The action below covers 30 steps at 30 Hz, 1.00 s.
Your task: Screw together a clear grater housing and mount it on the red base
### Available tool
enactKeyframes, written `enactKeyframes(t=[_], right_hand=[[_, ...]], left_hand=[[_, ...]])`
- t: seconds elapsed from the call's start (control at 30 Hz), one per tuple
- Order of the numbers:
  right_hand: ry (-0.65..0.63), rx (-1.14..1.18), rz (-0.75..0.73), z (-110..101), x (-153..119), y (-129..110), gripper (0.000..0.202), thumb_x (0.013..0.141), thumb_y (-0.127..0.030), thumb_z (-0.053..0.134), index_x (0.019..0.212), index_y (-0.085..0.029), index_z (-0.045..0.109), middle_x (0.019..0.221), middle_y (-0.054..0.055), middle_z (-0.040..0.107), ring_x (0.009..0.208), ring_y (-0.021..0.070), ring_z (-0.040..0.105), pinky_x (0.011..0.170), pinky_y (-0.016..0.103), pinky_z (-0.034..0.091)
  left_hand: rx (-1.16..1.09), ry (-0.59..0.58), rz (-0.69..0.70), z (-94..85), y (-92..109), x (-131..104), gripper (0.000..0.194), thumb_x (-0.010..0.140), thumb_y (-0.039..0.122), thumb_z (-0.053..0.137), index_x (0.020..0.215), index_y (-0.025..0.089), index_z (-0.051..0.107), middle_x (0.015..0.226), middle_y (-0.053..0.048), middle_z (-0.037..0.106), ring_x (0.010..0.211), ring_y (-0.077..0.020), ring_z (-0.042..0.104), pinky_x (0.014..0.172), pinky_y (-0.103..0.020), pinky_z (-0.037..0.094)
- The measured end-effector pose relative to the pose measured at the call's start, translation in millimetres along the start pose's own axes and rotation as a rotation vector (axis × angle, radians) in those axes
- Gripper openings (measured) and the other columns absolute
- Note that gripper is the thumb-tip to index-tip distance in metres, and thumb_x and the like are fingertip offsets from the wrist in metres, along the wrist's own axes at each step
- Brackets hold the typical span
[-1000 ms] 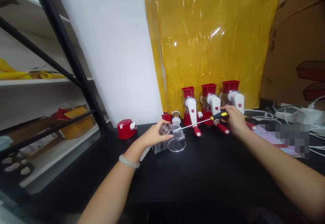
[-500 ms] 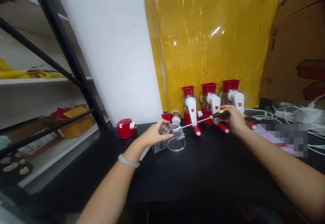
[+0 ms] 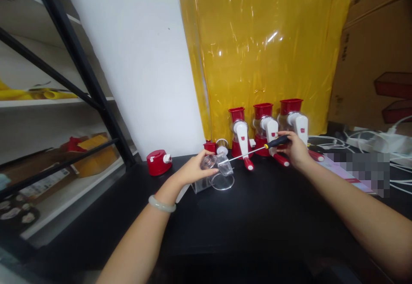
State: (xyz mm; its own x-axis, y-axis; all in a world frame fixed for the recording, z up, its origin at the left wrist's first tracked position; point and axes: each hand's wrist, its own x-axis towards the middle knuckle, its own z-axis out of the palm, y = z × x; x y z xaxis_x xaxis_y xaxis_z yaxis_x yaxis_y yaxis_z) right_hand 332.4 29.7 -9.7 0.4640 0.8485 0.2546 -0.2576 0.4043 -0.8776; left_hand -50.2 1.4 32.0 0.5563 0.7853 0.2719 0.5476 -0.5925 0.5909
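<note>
My left hand (image 3: 197, 168) is closed around a clear plastic housing (image 3: 222, 182), which lies on its side on the black table with a round opening facing me. In my right hand (image 3: 294, 150) is a screwdriver (image 3: 277, 141) with a black and yellow handle, gripped by the fingers. Its long metal shaft points left and down, and the tip meets the upper part of the clear housing. Just behind the housing stand a metal grater drum (image 3: 222, 145) with a white end and a small red part (image 3: 210, 147).
Three red and white rotary graters (image 3: 240, 140) with crank handles stand in a row at the back. A red base (image 3: 159, 162) sits at the left. White cables (image 3: 360, 146) and a purple printed sheet (image 3: 343, 174) lie at the right. Shelving (image 3: 106, 116) borders the table's left.
My right hand has turned slightly on the screwdriver handle, its fingers now opened more below it. The tip stays at the clear housing. The whole view has shifted a little.
</note>
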Motion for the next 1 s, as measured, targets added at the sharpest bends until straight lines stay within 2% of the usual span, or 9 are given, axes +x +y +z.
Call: enactKeyframes(t=[0.1,0.23,0.3,0.47,0.57,0.67,0.77,0.9,1.0], right_hand=[[0.008,-0.04,-0.015,1.7,-1.1,-1.7,0.017,0.082,-0.029,0.057,0.093,-0.021,0.065,0.08,0.003,0.066,0.058,0.0156,0.065,0.042,0.024,0.049],[-0.01,-0.099,-0.097,1.9,-1.7,-2.6,0.026,0.083,-0.045,0.069,0.091,-0.021,0.063,0.064,-0.001,0.059,0.044,0.0121,0.054,0.041,0.024,0.047],[-0.018,-0.124,-0.128,1.1,-1.7,-2.4,0.031,0.084,-0.051,0.069,0.088,-0.021,0.062,0.059,-0.002,0.057,0.04,0.011,0.05,0.039,0.023,0.045],[0.003,-0.097,-0.055,-1.2,-1.7,0.1,0.026,0.09,-0.043,0.051,0.089,-0.021,0.063,0.068,0.002,0.063,0.047,0.0145,0.06,0.039,0.024,0.048],[-0.012,-0.046,-0.036,-2.8,-0.6,1.5,0.02,0.085,-0.035,0.051,0.092,-0.022,0.064,0.078,0.003,0.067,0.056,0.016,0.065,0.04,0.024,0.05],[-0.034,-0.039,-0.046,-3.9,1.0,1.6,0.021,0.082,-0.033,0.054,0.095,-0.022,0.066,0.078,0.003,0.066,0.056,0.0157,0.064,0.041,0.024,0.05],[-0.03,-0.053,-0.079,-3.4,1.6,0.7,0.022,0.082,-0.038,0.062,0.096,-0.022,0.065,0.074,0.002,0.065,0.051,0.0147,0.06,0.041,0.025,0.049],[-0.011,-0.102,-0.124,-0.7,0.6,-0.1,0.031,0.081,-0.051,0.071,0.092,-0.023,0.062,0.057,-0.002,0.057,0.039,0.0123,0.049,0.038,0.025,0.042],[-0.002,-0.15,-0.134,0.1,-0.2,0.6,0.034,0.086,-0.057,0.065,0.089,-0.023,0.061,0.052,-0.003,0.053,0.037,0.0127,0.048,0.037,0.025,0.041]], left_hand=[[0.004,-0.003,-0.002,-0.3,0.4,-0.4,0.058,0.085,0.052,0.077,0.13,0.023,0.053,0.113,-0.009,0.072,0.096,-0.0265,0.069,0.087,-0.042,0.051],[-0.01,-0.007,-0.002,-0.3,-0.4,-0.2,0.057,0.086,0.051,0.077,0.13,0.022,0.053,0.114,-0.01,0.072,0.099,-0.0275,0.069,0.09,-0.043,0.051],[-0.008,-0.008,-0.001,0.0,-1.6,0.2,0.058,0.086,0.051,0.077,0.131,0.022,0.053,0.117,-0.011,0.072,0.101,-0.0279,0.069,0.091,-0.044,0.051],[0.007,-0.002,0.007,0.8,-2.6,0.8,0.058,0.086,0.051,0.076,0.13,0.022,0.053,0.116,-0.011,0.072,0.101,-0.0285,0.069,0.091,-0.045,0.051],[0.008,0.007,0.001,0.7,-0.9,0.7,0.057,0.085,0.05,0.077,0.129,0.023,0.054,0.118,-0.011,0.071,0.105,-0.0297,0.069,0.094,-0.046,0.05],[0.009,0.01,0.001,0.5,1.0,0.6,0.056,0.085,0.049,0.077,0.129,0.023,0.054,0.121,-0.012,0.071,0.108,-0.0306,0.068,0.097,-0.047,0.05],[0.009,0.0,-0.005,0.1,1.6,0.4,0.057,0.085,0.049,0.077,0.13,0.023,0.054,0.121,-0.013,0.071,0.108,-0.0305,0.068,0.096,-0.046,0.05],[0.012,-0.004,-0.017,-0.1,0.8,0.1,0.058,0.086,0.05,0.076,0.13,0.022,0.053,0.121,-0.012,0.071,0.109,-0.0309,0.068,0.096,-0.047,0.05],[0.007,-0.002,-0.013,0.1,0.2,0.2,0.057,0.085,0.049,0.077,0.13,0.022,0.053,0.121,-0.012,0.071,0.11,-0.0313,0.068,0.097,-0.047,0.05]])
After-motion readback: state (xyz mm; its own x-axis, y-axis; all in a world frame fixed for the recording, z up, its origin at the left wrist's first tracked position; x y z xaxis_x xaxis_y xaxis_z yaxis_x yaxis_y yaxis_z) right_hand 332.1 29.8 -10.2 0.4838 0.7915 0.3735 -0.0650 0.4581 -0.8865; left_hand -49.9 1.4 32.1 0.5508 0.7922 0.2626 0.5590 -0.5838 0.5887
